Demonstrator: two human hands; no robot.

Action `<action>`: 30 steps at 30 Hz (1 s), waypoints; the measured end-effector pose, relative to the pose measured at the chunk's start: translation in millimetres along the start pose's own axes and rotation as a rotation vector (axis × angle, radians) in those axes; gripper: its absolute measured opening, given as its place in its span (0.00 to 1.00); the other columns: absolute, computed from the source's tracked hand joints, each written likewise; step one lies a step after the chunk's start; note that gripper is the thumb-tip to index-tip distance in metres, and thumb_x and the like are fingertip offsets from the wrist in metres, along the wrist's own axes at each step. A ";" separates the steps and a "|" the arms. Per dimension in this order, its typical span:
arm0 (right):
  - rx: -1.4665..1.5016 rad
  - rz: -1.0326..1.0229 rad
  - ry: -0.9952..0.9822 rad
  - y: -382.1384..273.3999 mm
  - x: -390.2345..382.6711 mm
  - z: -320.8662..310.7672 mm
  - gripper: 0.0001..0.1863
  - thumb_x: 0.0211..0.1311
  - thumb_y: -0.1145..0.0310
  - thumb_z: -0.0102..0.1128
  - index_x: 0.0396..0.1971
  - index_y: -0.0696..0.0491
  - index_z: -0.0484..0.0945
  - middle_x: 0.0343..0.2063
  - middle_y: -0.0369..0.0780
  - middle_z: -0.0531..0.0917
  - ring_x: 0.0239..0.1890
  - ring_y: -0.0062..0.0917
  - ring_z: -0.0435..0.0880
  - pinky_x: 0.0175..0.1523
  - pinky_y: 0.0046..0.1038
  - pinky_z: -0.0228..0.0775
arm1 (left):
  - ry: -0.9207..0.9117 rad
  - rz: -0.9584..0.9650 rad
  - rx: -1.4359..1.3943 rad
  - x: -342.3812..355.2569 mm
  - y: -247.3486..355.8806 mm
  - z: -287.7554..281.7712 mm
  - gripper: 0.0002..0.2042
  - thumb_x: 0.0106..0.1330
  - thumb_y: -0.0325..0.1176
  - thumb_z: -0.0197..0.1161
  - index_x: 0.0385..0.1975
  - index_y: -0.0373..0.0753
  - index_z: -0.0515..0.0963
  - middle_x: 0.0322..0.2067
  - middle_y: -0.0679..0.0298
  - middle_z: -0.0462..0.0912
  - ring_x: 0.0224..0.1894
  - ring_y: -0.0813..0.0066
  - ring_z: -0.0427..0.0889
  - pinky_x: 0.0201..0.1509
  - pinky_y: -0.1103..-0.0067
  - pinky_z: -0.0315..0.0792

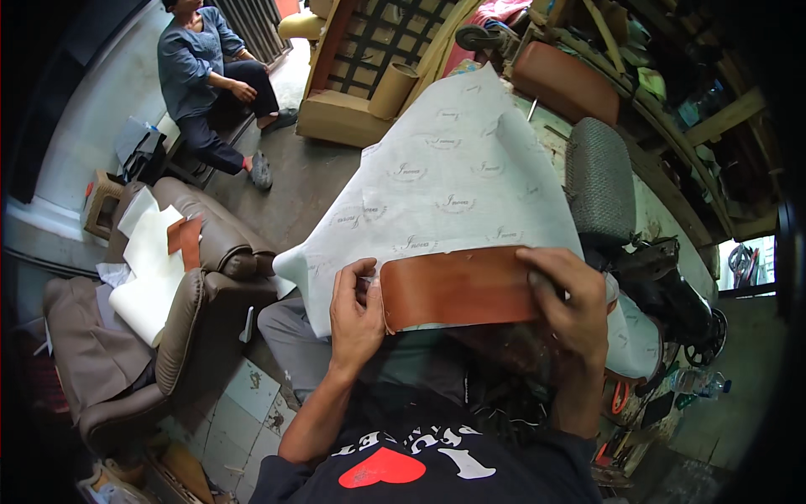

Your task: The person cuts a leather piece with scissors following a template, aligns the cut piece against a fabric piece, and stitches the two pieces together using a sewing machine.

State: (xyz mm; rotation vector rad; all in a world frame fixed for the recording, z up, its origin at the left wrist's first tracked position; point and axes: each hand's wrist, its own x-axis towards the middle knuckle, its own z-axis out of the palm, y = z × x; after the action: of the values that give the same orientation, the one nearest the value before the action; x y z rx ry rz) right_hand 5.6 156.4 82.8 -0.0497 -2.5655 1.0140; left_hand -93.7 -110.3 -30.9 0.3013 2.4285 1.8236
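Head view: reddish-brown leather panel point(457, 288) handled on a white printed sheet point(445, 164)

Just below the centre of the frame, the leather panel was laid lengthwise across the near edge of the sheet, its smooth face turned up and its left corners rounded. Its right end was gripped by the right hand point(575, 290), with thumb and index finger bent over the face. The left hand point(357, 311) was held at the left edge, thumb raised close to half-curled fingers; whether the edge was pinched there could not be told.

At the right of the frame, a black sewing machine point(667, 290) was seen, with a clear plastic bottle point(701, 384) below it and a grey textured cushion point(601, 181) above. On the brown armchair point(183, 336) at the left, a cream sheet point(149, 286) was draped, topped by brown leather scraps point(186, 241). In the upper left, a seated person point(195, 71) was shown. At upper centre, a cardboard tube point(393, 91) was stood against a furniture frame point(336, 118) with black webbing.
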 end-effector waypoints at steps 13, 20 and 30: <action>0.060 0.402 -0.032 75.9 -15.2 32.2 0.20 0.69 0.76 0.59 0.60 0.56 0.80 0.47 0.50 0.88 0.47 0.34 0.89 0.54 0.30 0.77 | -0.003 -0.173 0.284 -7.8 16.3 -14.3 0.14 0.74 0.36 0.64 0.50 0.31 0.79 0.34 0.56 0.87 0.33 0.73 0.84 0.39 0.75 0.77; 0.177 0.465 -0.023 94.1 -24.7 39.6 0.20 0.71 0.72 0.59 0.61 0.57 0.80 0.50 0.48 0.88 0.51 0.30 0.87 0.60 0.29 0.75 | -0.118 -0.342 0.087 -12.2 4.3 -13.0 0.15 0.73 0.38 0.66 0.48 0.33 0.76 0.26 0.62 0.85 0.26 0.77 0.81 0.32 0.77 0.75; 0.317 0.555 -0.090 102.9 -22.3 39.4 0.20 0.73 0.67 0.61 0.60 0.60 0.80 0.52 0.45 0.87 0.54 0.27 0.84 0.63 0.28 0.72 | -0.305 -0.546 -0.175 -6.2 -11.1 -14.1 0.15 0.73 0.38 0.69 0.42 0.31 0.77 0.24 0.70 0.82 0.23 0.89 0.72 0.26 0.86 0.63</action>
State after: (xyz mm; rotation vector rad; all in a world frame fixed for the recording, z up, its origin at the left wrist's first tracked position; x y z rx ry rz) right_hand 1.3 203.0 -19.5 -0.6731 -2.4845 1.6414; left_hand -91.5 -127.9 -37.8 -0.0892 1.8875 1.5882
